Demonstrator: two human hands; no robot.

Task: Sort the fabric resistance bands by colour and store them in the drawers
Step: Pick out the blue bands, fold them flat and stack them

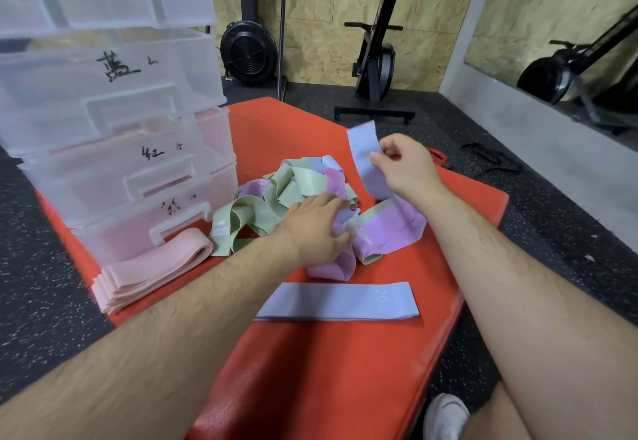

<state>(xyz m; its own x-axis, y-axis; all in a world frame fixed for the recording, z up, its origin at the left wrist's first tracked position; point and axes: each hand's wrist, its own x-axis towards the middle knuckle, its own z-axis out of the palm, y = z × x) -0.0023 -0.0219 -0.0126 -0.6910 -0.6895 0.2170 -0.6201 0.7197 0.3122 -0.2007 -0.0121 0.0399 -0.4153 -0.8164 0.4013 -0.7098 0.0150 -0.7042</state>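
A tangled heap of green, purple and blue fabric bands (297,187) lies on the red mat (310,363). My left hand (316,225) rests on the heap, its fingers curled into the purple and blue bands. My right hand (405,163) pinches a blue band (366,153) and holds it above the heap. Another blue band (338,301) lies flat in front of the heap. A stack of pink bands (152,272) lies at the foot of the clear plastic drawers (114,136), which carry handwritten labels.
Black exercise machines (376,60) and a fan-wheel machine (248,53) stand on the speckled black floor behind the mat. A grey ledge (538,122) with a mirror runs along the right. My white shoe (445,415) is at the bottom edge.
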